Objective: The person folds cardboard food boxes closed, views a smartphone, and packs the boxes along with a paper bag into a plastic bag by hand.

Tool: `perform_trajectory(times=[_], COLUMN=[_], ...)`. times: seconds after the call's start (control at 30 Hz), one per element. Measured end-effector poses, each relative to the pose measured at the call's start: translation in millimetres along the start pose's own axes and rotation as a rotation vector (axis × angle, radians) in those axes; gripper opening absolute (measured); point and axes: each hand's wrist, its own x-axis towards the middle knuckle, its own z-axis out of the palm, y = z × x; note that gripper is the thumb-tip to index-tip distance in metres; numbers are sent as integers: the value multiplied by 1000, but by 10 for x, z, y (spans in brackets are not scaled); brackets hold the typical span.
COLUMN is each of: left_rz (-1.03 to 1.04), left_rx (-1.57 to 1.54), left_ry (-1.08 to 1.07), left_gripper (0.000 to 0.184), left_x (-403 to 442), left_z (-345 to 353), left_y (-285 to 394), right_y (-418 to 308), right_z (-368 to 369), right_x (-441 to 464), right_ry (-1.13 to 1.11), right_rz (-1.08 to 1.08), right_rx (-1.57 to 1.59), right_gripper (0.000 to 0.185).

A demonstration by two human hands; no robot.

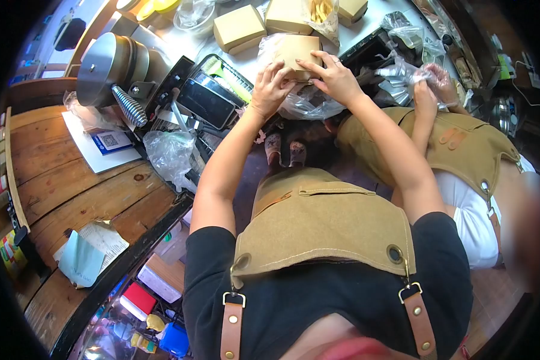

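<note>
Tan canvas apron (327,228) over a black shirt is closest, its brown leather straps clipped on at brass hooks. Beyond it, the right hand (337,75) grasps a kraft carton (302,49), fingers across the lid and thumb at the near edge. The left hand (273,87) has its fingers bunched at the carton's near left corner; whether they pinch card or film I cannot tell. Two-sided contact probably keeps the carton square and its lid down. Clear plastic bag (312,105) gathers just below the carton, at the near edge of the white worktop (381,15).

Farther back sit another carton (239,27) and a bag of fries (323,13), likely grouped there for easy reach. Left are a dark-screened phone (207,102) and a round metal appliance (107,69) with a coiled handle. On the right, a co-worker's hands (429,93) hold clear plastic.

Of writing, a blue-bordered card (111,141) shows a QR code; print on the crumpled paper (109,240) is too small to read.
</note>
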Motion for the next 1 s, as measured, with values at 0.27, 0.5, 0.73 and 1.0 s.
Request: perform_trajectory(times=[0.27,0.5,0.73,1.0], left_rz=[20,-3,95,176], left_rx=[-55,-113,-327,-360], left_ry=[-29,-39,-113,-185], left_gripper=[16,26,26,53], left_x=[48,128,218,187], left_z=[33,16,-119,4], left_y=[-166,-203,-405,-562], right_y=[-82,-2,-98,-1], right_z=[12,167,174,234], right_x=[23,-31,-68,64], right_ry=[-10,58,29,78], right_rz=[27,-129,-73,-89], right_rx=[-121,-131,-161,-66], right_gripper=[61,45,47,48])
